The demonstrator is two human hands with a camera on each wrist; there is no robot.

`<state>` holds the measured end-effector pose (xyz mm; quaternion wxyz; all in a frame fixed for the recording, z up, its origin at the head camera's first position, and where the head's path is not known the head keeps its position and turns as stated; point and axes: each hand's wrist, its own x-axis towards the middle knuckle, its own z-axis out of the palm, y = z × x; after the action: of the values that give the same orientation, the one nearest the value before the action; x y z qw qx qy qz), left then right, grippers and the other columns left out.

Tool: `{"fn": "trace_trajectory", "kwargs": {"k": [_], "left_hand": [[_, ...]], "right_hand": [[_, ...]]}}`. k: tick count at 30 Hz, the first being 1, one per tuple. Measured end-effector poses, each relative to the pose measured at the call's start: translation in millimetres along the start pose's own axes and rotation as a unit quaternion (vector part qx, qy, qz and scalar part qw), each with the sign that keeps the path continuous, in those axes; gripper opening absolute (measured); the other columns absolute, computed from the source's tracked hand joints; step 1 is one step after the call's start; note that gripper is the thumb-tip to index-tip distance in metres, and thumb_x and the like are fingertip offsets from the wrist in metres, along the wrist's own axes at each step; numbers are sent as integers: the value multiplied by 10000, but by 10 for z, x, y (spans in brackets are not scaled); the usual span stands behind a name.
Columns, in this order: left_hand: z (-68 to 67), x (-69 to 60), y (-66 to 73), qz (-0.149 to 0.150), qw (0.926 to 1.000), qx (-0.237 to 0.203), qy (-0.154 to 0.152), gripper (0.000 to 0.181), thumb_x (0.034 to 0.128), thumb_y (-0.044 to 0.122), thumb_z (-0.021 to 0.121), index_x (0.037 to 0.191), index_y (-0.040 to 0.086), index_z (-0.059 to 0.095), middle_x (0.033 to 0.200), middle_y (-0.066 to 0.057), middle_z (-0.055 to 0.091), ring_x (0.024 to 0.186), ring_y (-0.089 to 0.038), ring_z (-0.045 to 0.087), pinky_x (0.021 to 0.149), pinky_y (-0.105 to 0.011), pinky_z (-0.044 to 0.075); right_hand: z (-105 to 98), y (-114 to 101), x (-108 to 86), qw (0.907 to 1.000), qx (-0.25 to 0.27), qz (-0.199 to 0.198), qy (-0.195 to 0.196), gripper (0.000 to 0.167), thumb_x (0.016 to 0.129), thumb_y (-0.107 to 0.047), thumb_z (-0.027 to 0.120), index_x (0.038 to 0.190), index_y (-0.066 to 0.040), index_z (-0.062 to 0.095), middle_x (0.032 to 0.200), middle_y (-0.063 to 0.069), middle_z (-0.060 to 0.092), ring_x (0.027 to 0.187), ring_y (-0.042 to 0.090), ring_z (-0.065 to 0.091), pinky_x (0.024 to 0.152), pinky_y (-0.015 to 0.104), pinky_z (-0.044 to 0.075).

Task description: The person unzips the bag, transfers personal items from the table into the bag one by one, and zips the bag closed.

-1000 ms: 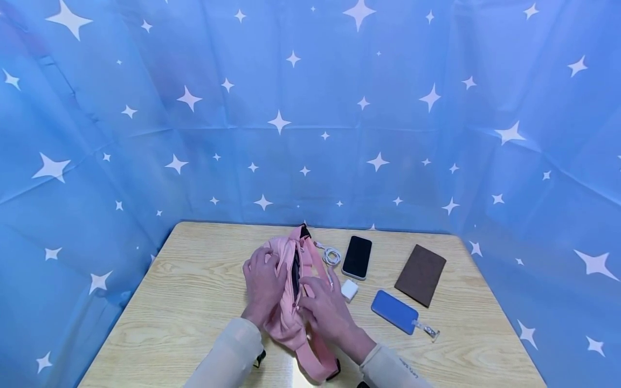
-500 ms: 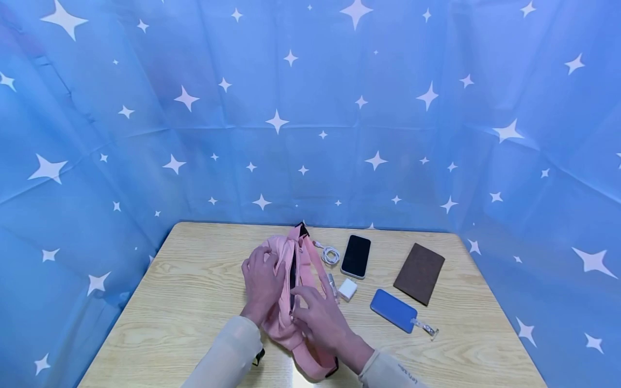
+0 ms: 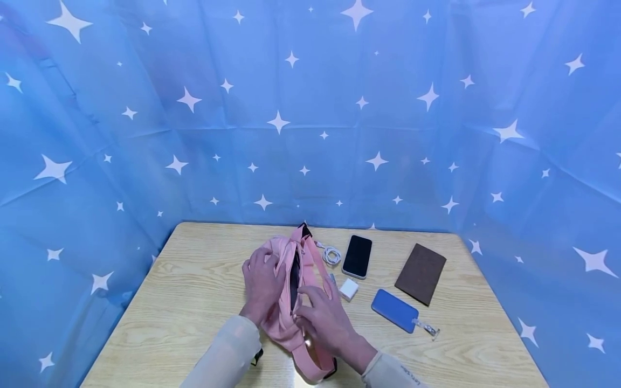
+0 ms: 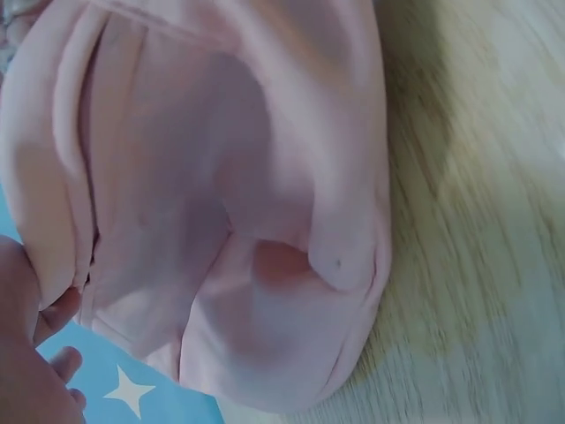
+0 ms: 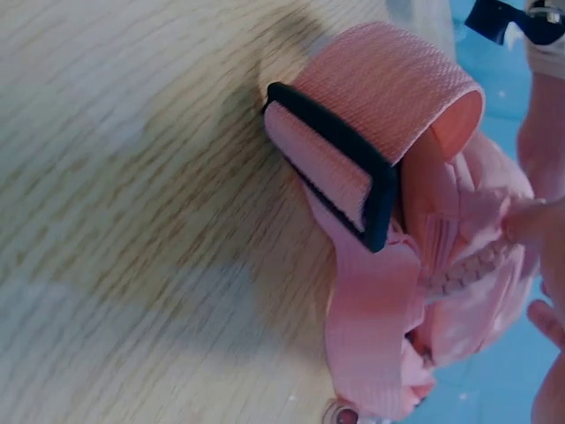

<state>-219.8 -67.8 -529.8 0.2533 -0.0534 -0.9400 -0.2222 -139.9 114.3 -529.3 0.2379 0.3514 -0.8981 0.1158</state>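
Note:
A pink waist bag point(image 3: 286, 330) lies on the table, its dark zipped opening point(image 3: 294, 277) parted lengthwise. From the left, my left hand point(image 3: 263, 283) grips the bag's body with bent fingers. In the left wrist view the fingers point(image 4: 60, 311) hold the fabric point(image 4: 177, 177) near a seam. My right hand point(image 3: 327, 321) pinches the opening's right edge between thumb and forefinger. The right wrist view has the bag's wide strap point(image 5: 375, 309) and black slider point(image 5: 335, 150) beside that hand point(image 5: 549, 256). What is inside the bag is too dark to tell.
Right of the bag lie a coiled white cable point(image 3: 332, 256), a black-screened phone point(image 3: 357, 257), a white charger point(image 3: 349, 289), a blue card holder point(image 3: 395, 311) with a clear clip, and a brown booklet point(image 3: 420, 275). A starry blue curtain point(image 3: 320, 113) surrounds the table.
My right hand has shifted slightly along the opening's right edge. The opening narrowed half a second ago and is wider again now. My left hand has stayed in place.

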Motion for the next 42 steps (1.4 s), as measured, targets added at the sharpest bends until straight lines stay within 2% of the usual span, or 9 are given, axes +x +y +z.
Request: {"fn": "trace_trajectory", "kwargs": {"k": [4, 8, 12, 15, 23, 27, 30, 38, 42], "left_hand": [[-9, -5, -23, -175, 9994, 57, -286, 231, 876, 322, 659, 952, 107, 690, 1186, -79, 574, 1210, -291, 489, 971, -522, 364], [-11, -13, -26, -327, 9981, 149, -507, 248, 883, 347, 643, 965, 114, 662, 1189, -88, 564, 1224, -298, 472, 985, -525, 354], [-17, -27, 25, -303, 9981, 261, -471, 284, 870, 375, 665, 988, 119, 635, 1182, -115, 569, 1216, -311, 480, 958, -532, 368], [-5, -29, 101, -195, 9975, 376, -575, 415, 852, 443, 672, 1101, 117, 612, 1229, -128, 552, 1246, -313, 459, 968, -539, 368], [69, -47, 232, 42, 9856, 1082, -1301, 783, 751, 514, 713, 1353, 84, 457, 1443, -167, 413, 1423, -357, 287, 1084, -585, 302], [59, -41, 192, 19, 9786, 1689, -1172, 642, 749, 350, 690, 1269, 10, 528, 1426, -185, 432, 1414, -352, 305, 1074, -573, 323], [27, -24, 154, 43, 9791, 1810, -927, 466, 738, 282, 676, 1094, -16, 647, 1358, -181, 503, 1388, -345, 341, 1056, -558, 342], [-137, 10, 174, -209, 9932, 886, -724, 315, 770, 342, 661, 881, 51, 713, 1170, -74, 606, 1290, -291, 423, 1035, -523, 318], [-245, 45, 244, -449, 9969, 68, -636, 258, 767, 330, 641, 819, 84, 694, 1167, -38, 595, 1265, -277, 435, 1040, -517, 302]], "right_hand": [[-7, 36, -10, 9997, 74, 210, -55, 62, 864, -333, 694, 828, -283, 689, 1256, 28, 591, 1204, 193, 551, 1099, 683, 235], [-1, 101, 21, 9949, -117, 992, -148, 96, 902, -342, 639, 904, -262, 692, 1256, 32, 601, 1197, 212, 558, 1105, 673, 214], [12, 197, 123, 9735, -522, 2191, -391, 228, 933, -392, 577, 993, -205, 693, 1302, 54, 583, 1219, 257, 545, 1129, 679, 145], [35, 276, 210, 9580, -619, 2729, -633, 304, 937, -435, 567, 1018, -175, 702, 1339, 84, 561, 1251, 289, 519, 1131, 686, 128], [166, 326, 324, 9510, -319, 2948, -879, 289, 923, -406, 599, 949, -145, 719, 1385, 112, 532, 1314, 309, 470, 1124, 696, 119], [188, 283, 359, 9495, -320, 2971, -955, 310, 925, -426, 583, 907, -144, 710, 1377, 111, 544, 1317, 303, 467, 1125, 701, 105], [202, 262, 391, 9455, -426, 3072, -995, 373, 922, -474, 566, 895, -129, 705, 1367, 115, 555, 1310, 313, 470, 1126, 708, 84], [271, 244, 421, 9265, -503, 3489, -1314, 593, 928, -608, 455, 914, -73, 712, 1415, 135, 513, 1327, 334, 455, 1116, 725, 51], [263, 226, 447, 9256, -177, 3627, -1071, 583, 932, -589, 462, 905, -67, 722, 1405, 141, 516, 1311, 339, 466, 1112, 727, 60]]}}
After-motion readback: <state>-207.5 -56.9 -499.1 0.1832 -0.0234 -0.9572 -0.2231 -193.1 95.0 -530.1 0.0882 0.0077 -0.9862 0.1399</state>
